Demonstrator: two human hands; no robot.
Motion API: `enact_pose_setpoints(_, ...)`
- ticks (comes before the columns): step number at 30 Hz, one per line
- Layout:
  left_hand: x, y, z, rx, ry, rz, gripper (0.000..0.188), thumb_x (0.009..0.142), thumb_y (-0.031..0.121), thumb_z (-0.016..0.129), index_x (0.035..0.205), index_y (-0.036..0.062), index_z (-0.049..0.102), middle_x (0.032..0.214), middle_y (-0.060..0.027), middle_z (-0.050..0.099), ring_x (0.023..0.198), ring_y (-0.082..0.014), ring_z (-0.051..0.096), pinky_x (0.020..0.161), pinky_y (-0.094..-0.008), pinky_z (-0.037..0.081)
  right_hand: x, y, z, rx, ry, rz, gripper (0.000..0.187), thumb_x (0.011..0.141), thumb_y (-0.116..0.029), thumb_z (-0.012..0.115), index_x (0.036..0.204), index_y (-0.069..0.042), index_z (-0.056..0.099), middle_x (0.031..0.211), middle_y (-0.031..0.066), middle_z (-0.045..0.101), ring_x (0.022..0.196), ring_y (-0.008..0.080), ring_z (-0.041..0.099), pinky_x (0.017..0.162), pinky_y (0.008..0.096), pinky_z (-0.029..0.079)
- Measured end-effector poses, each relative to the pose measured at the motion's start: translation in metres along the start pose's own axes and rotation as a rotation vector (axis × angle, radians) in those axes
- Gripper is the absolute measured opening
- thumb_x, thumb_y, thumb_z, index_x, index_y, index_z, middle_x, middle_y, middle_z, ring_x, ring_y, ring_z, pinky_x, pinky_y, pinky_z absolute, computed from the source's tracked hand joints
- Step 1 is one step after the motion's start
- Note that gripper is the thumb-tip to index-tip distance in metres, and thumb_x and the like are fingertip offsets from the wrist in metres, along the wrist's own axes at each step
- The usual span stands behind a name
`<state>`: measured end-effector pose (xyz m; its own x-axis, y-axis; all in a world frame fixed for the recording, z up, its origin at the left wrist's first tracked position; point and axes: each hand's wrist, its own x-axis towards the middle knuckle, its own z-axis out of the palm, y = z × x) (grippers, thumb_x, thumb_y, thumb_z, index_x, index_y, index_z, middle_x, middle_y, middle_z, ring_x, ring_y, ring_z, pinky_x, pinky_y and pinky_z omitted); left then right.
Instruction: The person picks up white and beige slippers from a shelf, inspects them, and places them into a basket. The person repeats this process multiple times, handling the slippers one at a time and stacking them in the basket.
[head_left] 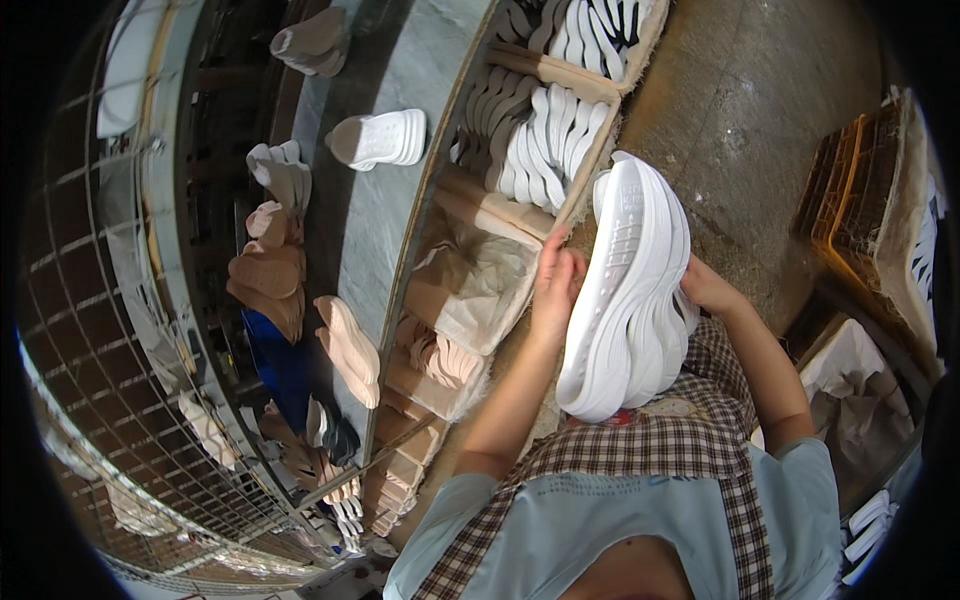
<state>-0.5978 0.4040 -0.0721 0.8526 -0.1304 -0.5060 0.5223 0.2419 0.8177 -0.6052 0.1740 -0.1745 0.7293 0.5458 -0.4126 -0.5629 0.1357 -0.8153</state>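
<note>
A stack of white foam shoe soles [630,290] stands on end in front of my chest, its lower end close to the checked apron [640,450]. My right hand [703,286] grips the stack from its right side, with the fingertips hidden behind the soles. At the stack's left edge is my left hand [558,275], its fingers stretched upward and apart. Whether its palm touches the soles is hard to see.
Left of me runs a row of fabric-lined bins [545,225] holding white, grey and pinkish soles. Beyond it, a grey worktop [375,215] carries a white sole stack [385,138] and pink soles [348,350]. A yellow-edged crate [840,190] stands at the right.
</note>
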Motion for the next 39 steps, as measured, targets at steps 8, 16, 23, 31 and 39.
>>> enact_pose_setpoints(8,0.035,-0.077,-0.016,-0.328,0.127,-0.396,0.054,0.095,0.035,0.047,0.137,0.0033,0.035,0.117,-0.0111,0.052,0.101,-0.0199,0.051,0.085,-0.0303,0.044,0.055,0.022,0.017,0.142,0.004,-0.144,0.06,0.087,-0.022,0.063,0.138,-0.006,0.035,0.139,0.0068,0.04,0.123,0.0177,0.041,0.103,0.0325,0.034)
enact_pose_setpoints(16,0.106,-0.071,-0.134,-0.293,0.048,-0.518,0.053,0.094,0.035,0.046,0.135,0.002,0.037,0.123,-0.0139,0.05,0.107,-0.0248,0.05,0.09,-0.0337,0.043,0.151,0.025,0.075,0.012,0.68,-0.156,0.052,0.085,-0.013,0.056,0.134,-0.004,0.04,0.119,0.0161,0.046,0.114,0.0285,0.043,0.102,0.037,0.031)
enact_pose_setpoints(23,0.223,-0.057,-0.236,-0.123,-0.006,-0.345,0.052,0.094,0.034,0.045,0.133,0.0009,0.039,0.129,-0.0164,0.047,0.113,-0.029,0.049,0.095,-0.0367,0.043,0.216,0.002,0.135,-0.061,0.544,-0.31,0.091,0.08,-0.017,0.063,0.142,0.005,-0.001,0.144,0.0314,0.014,0.135,0.0432,0.017,0.109,0.0445,0.021)
enact_pose_setpoints(31,0.337,0.068,-0.374,1.072,0.635,0.7,0.083,0.084,0.036,0.061,0.14,-0.0039,0.014,0.136,-0.0285,0.033,0.123,-0.0358,0.039,0.102,-0.0433,0.034,0.439,0.033,0.11,0.075,0.331,-0.309,0.08,0.086,-0.013,0.056,0.142,0.002,0.002,0.116,0.0335,0.051,0.105,0.0415,0.055,0.09,0.0402,0.044)
enact_pose_setpoints(39,0.395,0.165,-0.426,1.825,1.233,0.894,0.082,0.079,0.045,0.068,0.135,0.0008,0.027,0.129,-0.0242,0.041,0.106,-0.0352,0.056,0.085,-0.0476,0.049,0.671,0.028,0.164,-0.262,0.241,-0.6,0.069,0.084,-0.018,0.06,0.138,0.006,0.024,0.102,0.0256,0.062,0.092,0.0361,0.062,0.076,0.0405,0.051)
